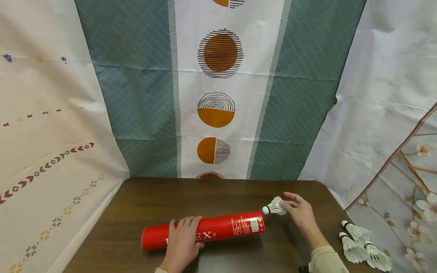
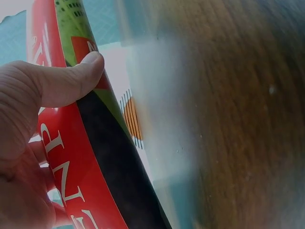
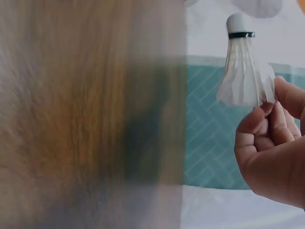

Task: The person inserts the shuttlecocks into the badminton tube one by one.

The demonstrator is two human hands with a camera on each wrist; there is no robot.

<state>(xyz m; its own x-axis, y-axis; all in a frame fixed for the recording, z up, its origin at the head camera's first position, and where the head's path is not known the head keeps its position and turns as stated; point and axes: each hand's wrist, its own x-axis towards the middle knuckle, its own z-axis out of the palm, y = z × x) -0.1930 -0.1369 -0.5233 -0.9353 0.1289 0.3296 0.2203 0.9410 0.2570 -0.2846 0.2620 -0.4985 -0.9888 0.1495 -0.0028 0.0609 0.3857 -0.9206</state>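
A long red shuttlecock tube (image 1: 223,228) lies slantwise near the front of the table, its right end a little higher in the head view. My left hand (image 1: 184,237) grips it left of the middle, thumb (image 2: 76,81) on one side and fingers round the other. My right hand (image 1: 300,212) pinches a white shuttlecock (image 1: 274,206) by the feather rim. The cork (image 3: 237,24), with a dark band below it, points left toward the tube's right end, close to it. The inside of the tube is hidden.
Several more white shuttlecocks (image 1: 353,248) lie in a cluster at the table's right edge. The dark brown wooden table (image 1: 153,201) ends at a patterned cloth (image 1: 220,113) behind. Printed cloths also hang at the left (image 1: 51,151) and right (image 1: 385,113).
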